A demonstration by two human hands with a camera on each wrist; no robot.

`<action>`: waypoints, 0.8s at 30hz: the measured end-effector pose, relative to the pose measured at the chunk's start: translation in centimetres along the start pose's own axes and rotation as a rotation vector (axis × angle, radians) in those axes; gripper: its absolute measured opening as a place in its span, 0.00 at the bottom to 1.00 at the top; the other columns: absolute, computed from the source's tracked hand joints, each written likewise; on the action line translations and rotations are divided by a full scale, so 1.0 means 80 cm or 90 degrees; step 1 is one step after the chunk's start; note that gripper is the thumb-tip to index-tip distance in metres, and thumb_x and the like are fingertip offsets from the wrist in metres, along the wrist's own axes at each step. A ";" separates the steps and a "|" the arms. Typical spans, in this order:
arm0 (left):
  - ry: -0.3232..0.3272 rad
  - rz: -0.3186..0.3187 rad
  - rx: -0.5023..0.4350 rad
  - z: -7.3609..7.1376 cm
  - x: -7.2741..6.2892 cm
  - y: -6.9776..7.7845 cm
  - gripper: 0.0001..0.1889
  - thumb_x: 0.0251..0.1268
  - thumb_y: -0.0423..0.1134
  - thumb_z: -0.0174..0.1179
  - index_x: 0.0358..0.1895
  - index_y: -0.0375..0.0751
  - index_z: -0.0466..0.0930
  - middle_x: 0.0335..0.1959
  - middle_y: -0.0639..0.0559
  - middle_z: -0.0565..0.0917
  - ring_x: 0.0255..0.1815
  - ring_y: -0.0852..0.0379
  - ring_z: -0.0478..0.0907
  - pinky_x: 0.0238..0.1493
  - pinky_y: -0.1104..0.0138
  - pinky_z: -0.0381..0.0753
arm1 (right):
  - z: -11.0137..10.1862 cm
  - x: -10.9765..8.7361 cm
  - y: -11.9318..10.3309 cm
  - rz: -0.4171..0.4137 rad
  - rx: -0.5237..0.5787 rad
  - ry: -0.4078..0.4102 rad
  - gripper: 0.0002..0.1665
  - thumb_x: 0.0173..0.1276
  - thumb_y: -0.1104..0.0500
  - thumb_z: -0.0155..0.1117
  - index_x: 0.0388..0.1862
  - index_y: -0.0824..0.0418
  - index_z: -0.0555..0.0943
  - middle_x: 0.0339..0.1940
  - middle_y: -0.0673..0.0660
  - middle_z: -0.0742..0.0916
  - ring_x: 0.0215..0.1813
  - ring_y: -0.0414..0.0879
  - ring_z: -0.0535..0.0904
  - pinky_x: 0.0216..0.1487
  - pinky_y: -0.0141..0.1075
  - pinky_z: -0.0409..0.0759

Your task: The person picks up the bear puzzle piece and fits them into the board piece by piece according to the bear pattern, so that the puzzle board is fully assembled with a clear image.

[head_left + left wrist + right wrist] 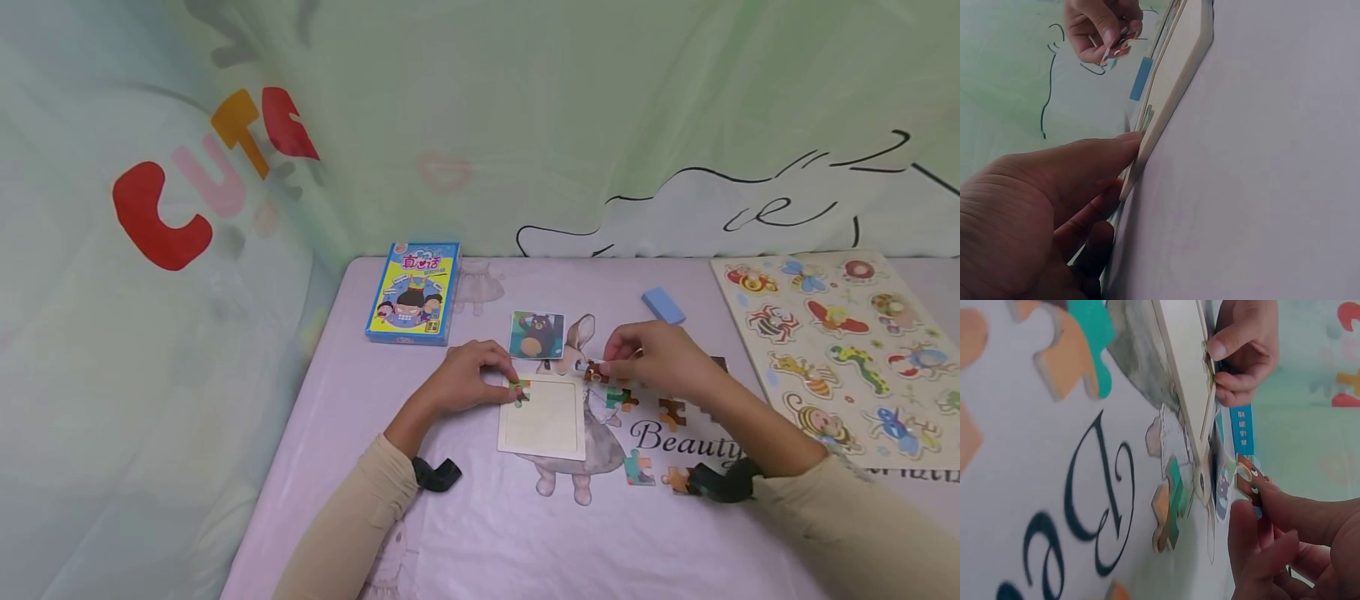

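Observation:
A wooden puzzle tray (543, 425) lies on the table with one puzzle piece (519, 392) in its upper left corner. My left hand (471, 377) grips that corner, its thumb and fingers at the tray's edge beside the piece. Between thumb and fingers, my right hand (656, 358) pinches a brown puzzle piece (1249, 481) with a bear's eyes on it, raised just off the tray's upper right corner. Behind the tray lies a small bear picture card (537, 335). Loose pieces lie to the right, including a green and brown piece (622, 399) and a teal piece (640, 468).
A blue card box (414, 293) stands at the back left. At the back right are a blue block (663, 306) and a large wooden insect board (840, 358). More loose pieces, such as an orange one (678, 480), lie near the right wrist. Curtains hang behind and left.

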State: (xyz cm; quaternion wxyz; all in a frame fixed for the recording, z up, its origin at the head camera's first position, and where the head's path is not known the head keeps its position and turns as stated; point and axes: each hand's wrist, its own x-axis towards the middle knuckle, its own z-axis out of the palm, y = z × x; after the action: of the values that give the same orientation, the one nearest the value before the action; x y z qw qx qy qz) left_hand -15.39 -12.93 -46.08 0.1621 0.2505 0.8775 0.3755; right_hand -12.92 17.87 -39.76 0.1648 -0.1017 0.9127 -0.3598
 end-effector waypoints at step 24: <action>-0.007 -0.003 0.005 -0.001 0.002 -0.001 0.07 0.57 0.48 0.75 0.38 0.56 0.90 0.47 0.62 0.85 0.55 0.59 0.76 0.61 0.57 0.73 | 0.043 0.021 -0.027 -0.069 0.019 -0.006 0.05 0.65 0.63 0.72 0.37 0.57 0.83 0.33 0.54 0.85 0.38 0.48 0.79 0.38 0.39 0.77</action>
State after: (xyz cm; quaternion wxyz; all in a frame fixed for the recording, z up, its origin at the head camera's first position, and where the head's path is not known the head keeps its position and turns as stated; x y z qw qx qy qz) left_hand -15.58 -12.97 -46.10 0.1668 0.2508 0.8787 0.3705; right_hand -13.02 13.68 -41.02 0.1508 -0.1501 0.8998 -0.3810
